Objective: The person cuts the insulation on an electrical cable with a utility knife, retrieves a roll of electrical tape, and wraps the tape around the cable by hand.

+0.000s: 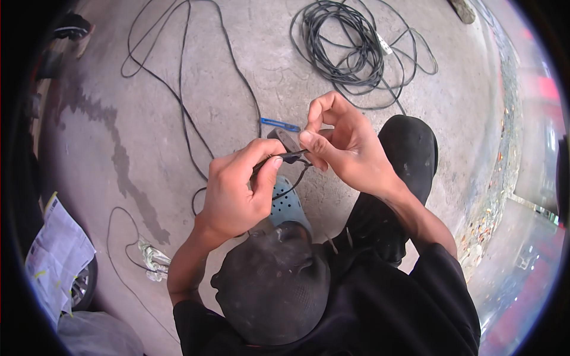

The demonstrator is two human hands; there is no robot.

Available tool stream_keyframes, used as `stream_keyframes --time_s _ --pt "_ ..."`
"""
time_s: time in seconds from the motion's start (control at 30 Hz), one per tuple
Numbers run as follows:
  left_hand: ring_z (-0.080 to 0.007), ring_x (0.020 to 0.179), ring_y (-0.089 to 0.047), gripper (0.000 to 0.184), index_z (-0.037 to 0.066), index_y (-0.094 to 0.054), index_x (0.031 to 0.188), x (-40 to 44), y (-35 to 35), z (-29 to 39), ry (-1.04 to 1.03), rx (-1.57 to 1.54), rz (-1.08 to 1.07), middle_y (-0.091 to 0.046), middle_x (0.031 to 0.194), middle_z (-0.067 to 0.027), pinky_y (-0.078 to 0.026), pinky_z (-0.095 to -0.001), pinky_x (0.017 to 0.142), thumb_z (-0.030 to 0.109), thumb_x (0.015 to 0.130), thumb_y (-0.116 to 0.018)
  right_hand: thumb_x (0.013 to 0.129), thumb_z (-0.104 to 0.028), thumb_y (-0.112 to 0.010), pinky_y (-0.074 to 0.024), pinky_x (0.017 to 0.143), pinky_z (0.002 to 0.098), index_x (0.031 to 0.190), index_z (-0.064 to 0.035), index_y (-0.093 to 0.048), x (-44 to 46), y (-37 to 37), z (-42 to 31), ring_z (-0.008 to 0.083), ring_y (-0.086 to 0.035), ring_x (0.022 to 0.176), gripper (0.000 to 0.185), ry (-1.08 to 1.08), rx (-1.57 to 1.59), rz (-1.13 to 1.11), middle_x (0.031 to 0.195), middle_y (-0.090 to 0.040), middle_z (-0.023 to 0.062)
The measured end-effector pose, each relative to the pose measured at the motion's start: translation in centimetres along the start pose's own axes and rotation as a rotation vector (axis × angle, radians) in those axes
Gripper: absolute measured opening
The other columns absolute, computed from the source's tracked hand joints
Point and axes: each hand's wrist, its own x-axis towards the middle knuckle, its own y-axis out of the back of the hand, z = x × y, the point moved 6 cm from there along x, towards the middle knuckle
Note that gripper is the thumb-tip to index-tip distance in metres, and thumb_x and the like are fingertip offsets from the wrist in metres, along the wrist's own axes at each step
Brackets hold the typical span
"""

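Note:
My left hand (240, 187) is closed round a black cable (291, 155), thumb and forefinger pinching it near its end. That end reaches the fingers of my right hand (347, 142). Thumb and forefinger of the right hand are pressed together just above the cable; whatever lies between them is too small to make out. Below the hands a loop of black cable (304, 172) hangs down. Just beyond them, on the floor, lie a blue utility knife (280, 124) and a dark, flat-topped object (287, 140), partly hidden by my left hand.
A large coil of black cable (314, 35) lies on the concrete floor (249, 47), with a white piece (385, 44) on it. Loose cable (184, 59) trails on the left. A light blue clog (288, 204) is under my hands. Printed sheets (59, 249) lean beside a wheel (85, 285).

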Motion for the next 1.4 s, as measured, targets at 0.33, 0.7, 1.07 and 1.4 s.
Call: stream_keyframes --time_s 0.33,0.7,1.07,1.4 --pt "-0.003 0.054 -0.049 0.015 -0.004 -0.061 0.098 0.5 -0.4 -1.6 0.415 -0.468 -0.124 -0.057 0.064 -0.0007 -0.042 -0.0215 0.049 0.009 0.101 -0.055 0.076 -0.009 -0.08 -0.0509 0.062 0.0331 0.094 -0.0082 -0.069 -2.1 -0.7 -2.7 0.0223 -0.06 0.079 0.021 0.75 -0.911 0.029 0.098 -0.055 0.0056" --pt "-0.0038 0.051 -0.049 0.016 -0.005 -0.061 0.099 1.2 0.0 -1.8 0.36 -0.517 -0.054 -0.058 0.063 -0.002 -0.043 -0.0208 0.047 0.01 0.101 -0.055 0.07 -0.022 -0.085 -0.0456 0.071 0.0338 0.094 -0.0076 -0.074 -3.0 -1.2 -1.1 0.0236 -0.05 0.09 0.03 0.462 -1.027 0.138 0.101 -0.048 0.0059" --pt "-0.0043 0.049 -0.052 0.014 -0.005 -0.064 0.099 1.2 -0.1 -2.8 0.396 -0.608 -0.045 -0.062 0.063 -0.0046 -0.043 -0.0207 0.048 0.007 0.099 -0.057 0.07 -0.017 -0.084 -0.0441 0.089 0.0432 0.113 -0.0108 -0.074 -2.5 -0.8 -2.1 0.0325 -0.049 0.115 0.045 0.579 -0.767 -0.138 0.134 -0.051 0.0152" --pt "-0.0037 0.055 -0.051 0.011 -0.004 -0.063 0.093 0.7 -1.6 -1.2 0.402 -0.615 -0.133 -0.061 0.065 -0.0026 -0.039 -0.0209 0.048 0.004 0.098 -0.058 0.078 0.001 -0.078 -0.0515 0.064 0.0305 0.107 -0.0054 -0.073 -2.2 -0.6 -1.6 0.0207 -0.067 0.071 0.03 0.6 -0.716 0.192 0.086 -0.07 0.0089"
